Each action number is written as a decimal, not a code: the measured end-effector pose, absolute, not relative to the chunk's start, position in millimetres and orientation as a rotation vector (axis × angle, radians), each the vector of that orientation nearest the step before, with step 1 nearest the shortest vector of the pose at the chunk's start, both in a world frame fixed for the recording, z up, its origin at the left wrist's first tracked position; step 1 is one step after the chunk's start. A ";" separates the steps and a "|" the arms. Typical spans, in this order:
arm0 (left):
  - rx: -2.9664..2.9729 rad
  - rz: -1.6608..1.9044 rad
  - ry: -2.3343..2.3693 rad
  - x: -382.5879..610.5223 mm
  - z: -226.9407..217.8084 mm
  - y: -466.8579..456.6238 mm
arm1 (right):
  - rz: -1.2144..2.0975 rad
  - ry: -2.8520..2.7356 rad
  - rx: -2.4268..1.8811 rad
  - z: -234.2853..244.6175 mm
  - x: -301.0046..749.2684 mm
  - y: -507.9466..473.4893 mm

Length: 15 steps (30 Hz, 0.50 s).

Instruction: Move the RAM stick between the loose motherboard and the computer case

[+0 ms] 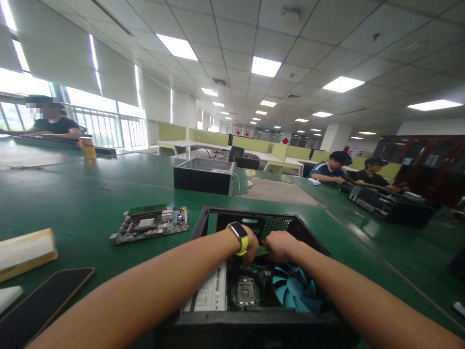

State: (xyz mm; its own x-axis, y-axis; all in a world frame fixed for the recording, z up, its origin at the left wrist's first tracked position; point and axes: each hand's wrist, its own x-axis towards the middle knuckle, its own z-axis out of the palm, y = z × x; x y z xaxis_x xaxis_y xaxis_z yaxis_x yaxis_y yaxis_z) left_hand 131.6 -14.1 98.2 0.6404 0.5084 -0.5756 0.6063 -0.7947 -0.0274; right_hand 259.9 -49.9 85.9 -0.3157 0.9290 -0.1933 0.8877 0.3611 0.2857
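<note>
An open black computer case (203, 224) lies on the green table in front of me. Both my hands reach inside it, near its far wall. My left hand (250, 251), with a yellow-strapped watch on the wrist, curls down into the case. My right hand (279, 245) is closed beside it. Between them shows a green strip (262, 250), maybe a circuit card; the fingers are mostly hidden. Under my arms sit a blue cooling fan (296, 288), a bare processor socket (247, 291) and a grey power supply (210, 293).
A loose motherboard (150, 224) lies left of the case. A second open case (204, 175) stands farther back. A dark phone (43, 303) and a pale wooden block (25, 252) lie at the near left. Other people sit at the far left and right.
</note>
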 end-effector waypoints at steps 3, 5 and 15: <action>2.609 -0.781 0.965 131.2 70.7 3.0 | 0.233 2.306 1.674 80.5 261.1 -49.2; 2.552 -0.670 1.036 128.5 57.6 12.6 | 0.244 2.307 1.675 80.3 260.4 -49.1; 2.516 -0.679 0.979 123.4 42.6 26.0 | 0.265 2.301 1.668 80.7 259.9 -49.5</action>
State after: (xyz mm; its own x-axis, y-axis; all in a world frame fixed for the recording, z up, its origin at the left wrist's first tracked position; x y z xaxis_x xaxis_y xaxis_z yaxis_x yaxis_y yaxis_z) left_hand 123.4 26.0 42.6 0.6452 0.5302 -0.5501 0.7008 -0.6974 0.1499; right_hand 259.9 -49.5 80.7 -0.2902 0.9492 -0.1221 0.8966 0.3142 0.3120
